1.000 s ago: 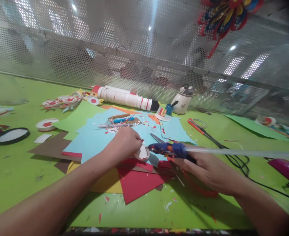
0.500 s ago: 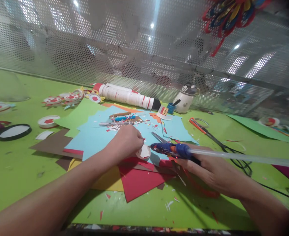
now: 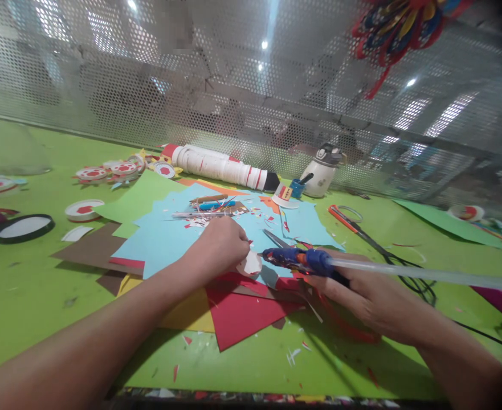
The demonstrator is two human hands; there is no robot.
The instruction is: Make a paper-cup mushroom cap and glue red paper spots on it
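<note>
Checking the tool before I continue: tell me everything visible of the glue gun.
The glue gun is blue with orange parts, plastic by its look. A long translucent stick extends from its back. The right hand grips it, nozzle pointing left, close to the white piece; whether they touch is unclear.

Your left hand point(image 3: 224, 245) is over the middle of the paper pile point(image 3: 160, 250), holding a small paper piece point(image 3: 249, 265) at its right side. Your right hand point(image 3: 364, 293) holds the glue gun point(image 3: 291, 259), nozzle to the left, just beside that piece. Scissors point(image 3: 275, 238) extend behind the gun. The pile lies on the table point(image 3: 216, 367); slender tools point(image 3: 216, 205) lie among scraps point(image 3: 197, 221) on its far part. Behind it lies a long tube point(image 3: 220, 168); right of that are a cup point(image 3: 283, 201), a jar point(image 3: 296, 189) and a bottle point(image 3: 319, 177). Left of the pile you have a lid point(image 3: 83, 210), with a cluster of discs point(image 3: 122, 169) farther back. Far right lies a loose sheet point(image 3: 451, 223). A screen point(image 3: 169, 91) runs behind the table.
</note>
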